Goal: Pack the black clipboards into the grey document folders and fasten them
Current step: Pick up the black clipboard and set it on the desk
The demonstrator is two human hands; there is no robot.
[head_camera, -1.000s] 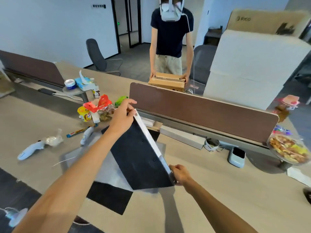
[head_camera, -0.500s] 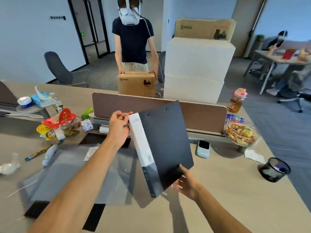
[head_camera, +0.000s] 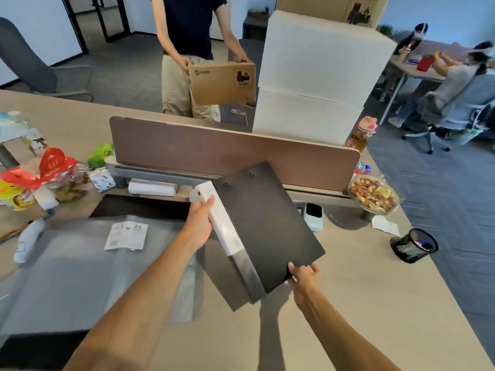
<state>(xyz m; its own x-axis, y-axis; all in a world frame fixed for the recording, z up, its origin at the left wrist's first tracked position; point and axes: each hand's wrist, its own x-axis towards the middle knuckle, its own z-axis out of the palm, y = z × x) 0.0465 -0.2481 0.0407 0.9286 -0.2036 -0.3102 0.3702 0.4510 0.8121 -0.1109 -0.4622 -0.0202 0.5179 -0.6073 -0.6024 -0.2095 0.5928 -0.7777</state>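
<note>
I hold a black clipboard (head_camera: 270, 226) tilted above the desk, its back facing me, with two rivets near its top edge. A white and grey strip runs along its left side. My left hand (head_camera: 199, 223) grips that strip near the top. My right hand (head_camera: 304, 274) pinches the clipboard's lower right corner. Grey document folders (head_camera: 67, 274) lie flat on the desk to the left, with a white A4 label on the top one. More black clipboards (head_camera: 139, 207) lie beyond and under the folders.
A brown divider panel (head_camera: 235, 153) crosses the desk ahead. Snacks and wrappers (head_camera: 40, 178) crowd the left, a bowl of nuts (head_camera: 373, 194) and a black mesh cup (head_camera: 413, 245) stand at the right. Beyond the panel, a person holds a cardboard box (head_camera: 222, 81) beside white boxes (head_camera: 316, 76).
The clipboard swung from the left over the folders to the right and turned its back toward me. My left hand slid down the strip. The view tipped down and right.
</note>
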